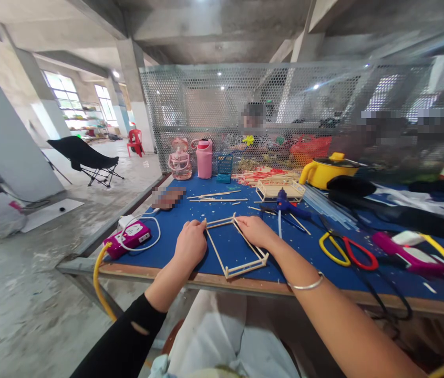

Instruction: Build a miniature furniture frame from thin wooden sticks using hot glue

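A rectangular frame of thin wooden sticks (217, 251) lies on the blue tabletop in front of me, with short posts at its corners. My left hand (192, 240) is closed on its far left corner, fingers pinched together. At the far right corner my right hand (254, 231) grips the frame between thumb and fingers. Just beyond my right hand rests a blue glue gun (284, 202), its nozzle pointing up. A finished-looking wooden stick tray (280, 191) sits behind the glue gun. Loose sticks (217, 199) are scattered past the frame.
A purple power strip (129, 239) with a white cable lies left. To the right are scissors (350, 252), clear glue sticks (330, 205), a yellow pot (330, 170) and another purple power strip (411, 252). A pink bottle (204, 160) stands by the perforated metal screen (202, 94).
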A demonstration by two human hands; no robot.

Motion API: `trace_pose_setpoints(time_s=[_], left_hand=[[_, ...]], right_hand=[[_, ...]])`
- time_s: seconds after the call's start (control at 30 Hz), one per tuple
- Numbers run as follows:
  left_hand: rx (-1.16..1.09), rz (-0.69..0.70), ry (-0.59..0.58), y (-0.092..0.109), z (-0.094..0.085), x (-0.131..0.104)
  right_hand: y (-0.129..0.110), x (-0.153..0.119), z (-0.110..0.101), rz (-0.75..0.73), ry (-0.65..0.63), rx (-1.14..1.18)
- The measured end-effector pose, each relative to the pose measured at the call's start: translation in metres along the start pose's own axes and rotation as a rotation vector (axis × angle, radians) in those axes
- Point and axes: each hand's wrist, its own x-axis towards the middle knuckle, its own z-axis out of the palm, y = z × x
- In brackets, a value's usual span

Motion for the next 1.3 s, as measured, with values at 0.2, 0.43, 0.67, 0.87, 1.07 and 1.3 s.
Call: trace_pose_setpoints(time_s=[0.2,0.43,0.67,0.87,1.07,1.3], left_hand=[[-0.001,-0.003,-0.008,-0.0013,0.0018,0.0012],[-0.009,-0.004,-0.004,-0.0014,0.0018,0.001],[-0.008,-0.002,-0.002,-0.0015,0.0023,0.001],[0.001,-0.003,-0.001,-0.001,0.0016,0.0004],[0.001,-0.004,0.004,-0.0004,0.0002,-0.0002],[-0.003,-0.004,0.007,-0.0002,0.0008,0.0001]], right_hand=[[0.0003,0.0005,-0.0002,-0.003,-0.003,0.002],[0.0001,0.0002,0.0004,0.0,0.0,-0.008],[-0.0007,-0.0003,-0.0003,0.002,0.001,-0.01],[-0.0009,-0.0003,-0.0005,0.003,0.001,-0.01],[-0.0001,0.0003,0.0,0.007,0.001,-0.015],[0.0015,0.0007,0.0014,0.008,0.005,-0.013]])
